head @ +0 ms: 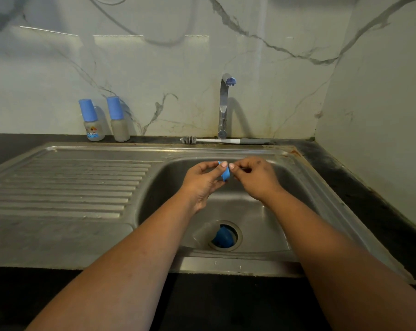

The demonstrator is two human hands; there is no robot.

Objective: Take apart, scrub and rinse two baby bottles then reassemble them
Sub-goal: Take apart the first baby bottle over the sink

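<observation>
A marbled wall (pixel 154 68) is being shown behind a dark counter (pixel 359 187), the counter's near edge being cut off at the bottom of the view. A steel sink (pixel 82 235) is being seen set into the counter, its ribbed drainboard (pixel 66 185) lying to the left and its basin (pixel 262 223) to the right. Both forearms are being extended over the basin, their upper parts being lost below the frame. A chrome faucet (pixel 223 106) is being shown at the back rim, its blue-tipped spout facing forward. Two capped baby bottles (pixel 93 120) are being seen upright against the wall, close beside each other, the left one bearing a printed label too small to be read. A bottle brush (pixel 223 140) is being shown lying along the back ledge, at the faucet's base. The left hand (pixel 202 180) is being held above the basin with thumb and fingers curled round a blue ring (pixel 225 173), which is being largely hidden by the fingertips. The right hand (pixel 254 177) is being kept fingers curled, fingertips meeting the ring's edge — whether it is being pinched there cannot be told. In the drain (pixel 225 235) a blue part (pixel 222 238) is being seen, partly sunk — its form is unclear.
</observation>
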